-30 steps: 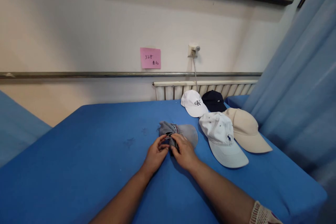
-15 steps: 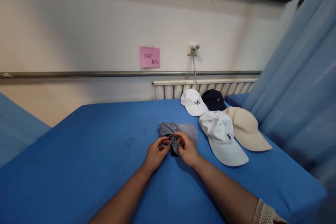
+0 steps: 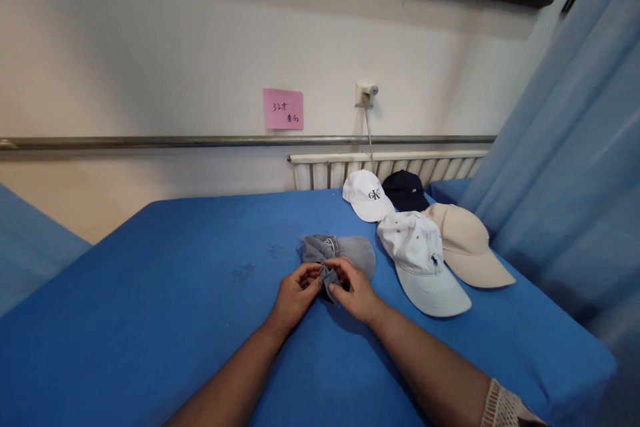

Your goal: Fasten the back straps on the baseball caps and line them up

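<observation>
A grey baseball cap (image 3: 357, 251) lies on its side on the blue-covered table, its brim pointing right. My left hand (image 3: 296, 293) pinches the near edge of the cap, fingers bent around the strap area. Close beside it, my right hand (image 3: 354, 290) grips the folded grey cloth between thumb and fingers. The fingertips of both hands almost meet and hide the exact part they hold. Right of my right hand rests a white cap (image 3: 413, 243) with a small dark horse emblem.
Beyond are a white lettered cap (image 3: 367, 193), a navy cap (image 3: 404, 190) and a beige cap (image 3: 460, 237). The blue sheet (image 3: 150, 293) covers the table. A radiator (image 3: 320, 173) and wall rail (image 3: 200, 142) run behind. A blue curtain (image 3: 565, 127) hangs at the right.
The folded cloth at the cap's near edge has shifted slightly between my fingers, and my right thumb has moved a little left. The other caps stay in place.
</observation>
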Demonstrator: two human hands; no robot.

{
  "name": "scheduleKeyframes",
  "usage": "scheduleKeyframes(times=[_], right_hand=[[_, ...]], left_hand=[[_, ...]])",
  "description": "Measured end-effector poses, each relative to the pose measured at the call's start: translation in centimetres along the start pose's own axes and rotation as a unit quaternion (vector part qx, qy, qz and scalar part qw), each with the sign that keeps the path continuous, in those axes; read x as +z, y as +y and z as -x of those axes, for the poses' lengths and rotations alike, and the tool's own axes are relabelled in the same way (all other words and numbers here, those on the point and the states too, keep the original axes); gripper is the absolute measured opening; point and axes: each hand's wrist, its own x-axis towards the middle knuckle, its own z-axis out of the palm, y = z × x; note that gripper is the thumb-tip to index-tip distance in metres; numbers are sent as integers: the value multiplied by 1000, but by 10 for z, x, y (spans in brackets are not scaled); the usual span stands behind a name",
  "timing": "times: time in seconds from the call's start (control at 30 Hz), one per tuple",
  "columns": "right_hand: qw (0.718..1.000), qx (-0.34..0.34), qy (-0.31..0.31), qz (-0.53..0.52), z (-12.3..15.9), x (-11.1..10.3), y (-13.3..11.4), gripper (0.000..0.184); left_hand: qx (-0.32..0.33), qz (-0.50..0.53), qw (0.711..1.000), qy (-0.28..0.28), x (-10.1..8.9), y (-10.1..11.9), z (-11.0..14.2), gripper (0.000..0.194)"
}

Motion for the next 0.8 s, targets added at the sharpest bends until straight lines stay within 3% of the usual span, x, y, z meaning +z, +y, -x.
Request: scheduleKeyframes(times=[0.33, 0.8], right_hand=[[998, 20, 15, 49, -2, 3, 2, 32], [1000, 10, 8, 19, -2, 2, 4, 29]], left_hand=[[50, -77, 996, 8, 1, 7, 6, 22], [73, -98, 992, 3, 3, 14, 10, 29]])
